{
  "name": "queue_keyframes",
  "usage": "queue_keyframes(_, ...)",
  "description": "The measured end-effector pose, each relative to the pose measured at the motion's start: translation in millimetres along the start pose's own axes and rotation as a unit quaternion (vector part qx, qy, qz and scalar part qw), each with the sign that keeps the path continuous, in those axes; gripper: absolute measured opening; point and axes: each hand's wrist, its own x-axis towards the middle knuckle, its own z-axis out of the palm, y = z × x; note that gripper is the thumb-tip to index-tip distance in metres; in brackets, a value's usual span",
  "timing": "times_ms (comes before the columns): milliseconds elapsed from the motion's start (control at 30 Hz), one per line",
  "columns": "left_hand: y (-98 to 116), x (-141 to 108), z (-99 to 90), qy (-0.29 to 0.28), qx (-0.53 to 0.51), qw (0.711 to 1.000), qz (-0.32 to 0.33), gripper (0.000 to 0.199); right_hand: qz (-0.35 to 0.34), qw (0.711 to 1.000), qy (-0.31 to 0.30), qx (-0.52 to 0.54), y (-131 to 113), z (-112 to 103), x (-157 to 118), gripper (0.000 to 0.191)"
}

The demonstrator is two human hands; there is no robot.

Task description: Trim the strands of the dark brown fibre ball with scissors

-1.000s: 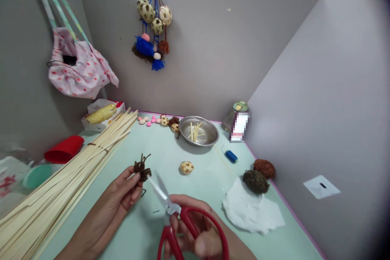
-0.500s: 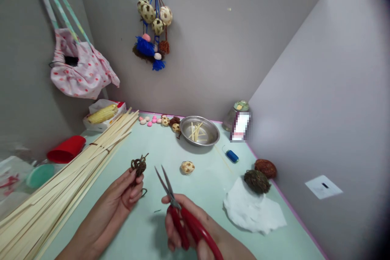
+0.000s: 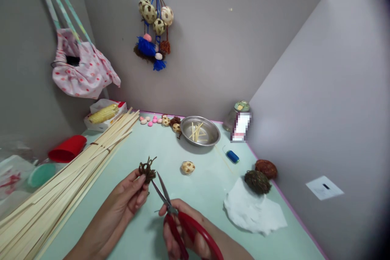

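The left hand [image 3: 129, 199] pinched a brown yarn tuft [image 3: 146, 168] at its fingertips; the right hand [image 3: 183, 233] gripped red scissors [image 3: 178, 223], blades parted just beside it.

Small brown yarn tuft [image 3: 147, 168] pinched in my left hand [image 3: 129, 198]; red-handled scissors [image 3: 179, 221] in my right hand [image 3: 185, 237], blades parted, tips at tuft.

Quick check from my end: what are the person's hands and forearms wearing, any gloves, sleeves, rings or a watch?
Nothing shows. The left hand and right hand are bare, without gloves, and no ring is visible on the fingers in view. Both forearms are uncovered as far as the frame's lower edge, with no sleeve, watch or bracelet in sight. Fingernails look short and unpainted.
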Motion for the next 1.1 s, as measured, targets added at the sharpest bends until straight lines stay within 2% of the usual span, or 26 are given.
queue_keyframes(167, -5, -2, 0.6, -0.001, 0.040, 0.999, -0.011, 0.021, -0.001, 1.000, 0.009, 0.020, 2, -1, 2, 0.082)
queue_keyframes(333, -8, -4, 7.1, -0.070, 0.109, 0.991, -0.018, 0.014, -0.011, 0.997, 0.042, 0.061, 3, 2, 0, 0.088)
queue_keyframes(400, -9, -4, 7.9, -0.081, 0.114, 0.990, -0.013, 0.014, -0.011, 0.994, 0.062, 0.085, 4, 5, -2, 0.089)
queue_keyframes(533, -8, -2, 5.4, -0.062, 0.104, 0.993, -0.005, 0.014, -0.004, 0.988, 0.092, 0.124, 10, 8, -4, 0.083)
queue_keyframes(667, -6, 1, 2.3, -0.049, 0.084, 0.995, -0.004, 0.014, 0.010, 0.984, 0.092, 0.151, 15, 7, 0, 0.081)
queue_keyframes(867, -10, 1, -0.2, 0.018, 0.032, 0.999, -0.011, 0.025, 0.008, 0.980, 0.089, 0.180, 16, 5, 5, 0.075)
queue_keyframes(933, -14, 0, 0.6, 0.005, 0.058, 0.998, -0.006, 0.020, 0.005, 0.980, 0.076, 0.185, 15, 5, 5, 0.075)
queue_keyframes(1100, -25, -2, 4.9, -0.081, 0.143, 0.986, -0.011, 0.015, -0.004, 0.981, 0.056, 0.186, 11, 2, 5, 0.070)
